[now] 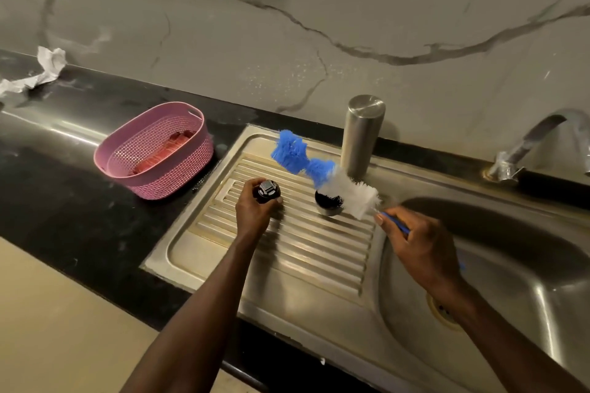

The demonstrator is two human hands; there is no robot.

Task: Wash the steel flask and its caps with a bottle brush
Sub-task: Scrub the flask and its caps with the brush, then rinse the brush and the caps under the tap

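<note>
The wall behind my hands was pale marble with dark lines. Under them lay a black desk (pixel 79 201) with a steel sink (pixel 510 265); its ridged drain board (pixel 287 249) let wet things drip dry. The steel flask (pixel 362 137) stood upside down beyond my right hand (pixel 415 249), I think to drain. Far left of my left hand (pixel 255 210) sat a pink basket (pixel 153 153). My right hand gripped the bottle brush (pixel 322 172) by its thin handle, bristles over the steel cap (pixel 329 201). My left hand curled round the black cap (pixel 267 191), holding it on the board.
</note>
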